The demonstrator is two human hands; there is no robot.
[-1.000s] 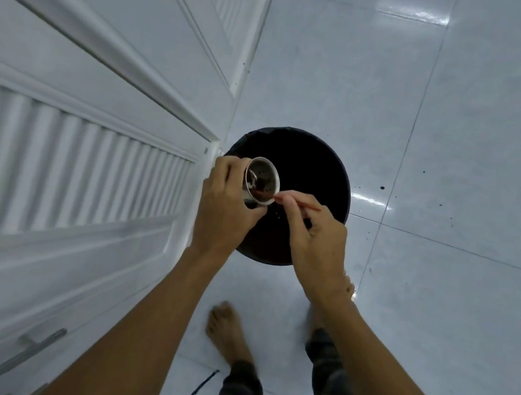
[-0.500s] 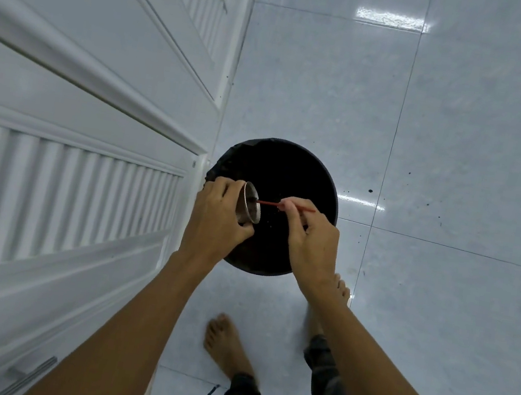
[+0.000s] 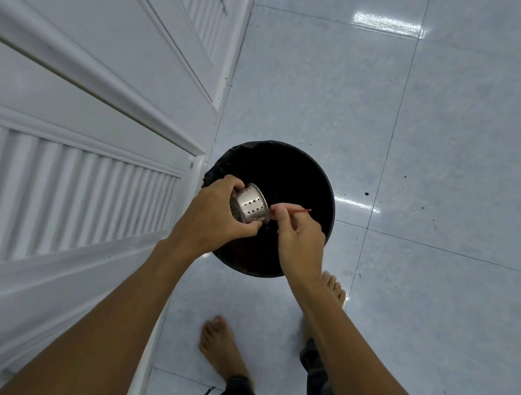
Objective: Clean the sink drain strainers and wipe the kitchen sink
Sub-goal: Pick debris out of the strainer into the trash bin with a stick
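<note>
My left hand (image 3: 215, 216) grips a small steel drain strainer (image 3: 250, 207), a perforated metal cup turned so its holed wall faces up and its mouth points down. It hangs over the open black trash bin (image 3: 307, 170) on the floor. My right hand (image 3: 297, 236) pinches a thin red stick (image 3: 291, 211) just to the right of the strainer, with the stick's near end at the strainer's rim. The strainer's inside is hidden.
White louvred cabinet doors (image 3: 68, 185) run along the left, close to the bin. Glossy pale floor tiles (image 3: 463, 143) with a few dark specks spread to the right. My bare feet (image 3: 223, 347) stand just below the bin.
My left hand has rolled the strainer from mouth facing me to mouth facing down, showing its holed wall. The stick has come out of the cup and sits at its rim.
</note>
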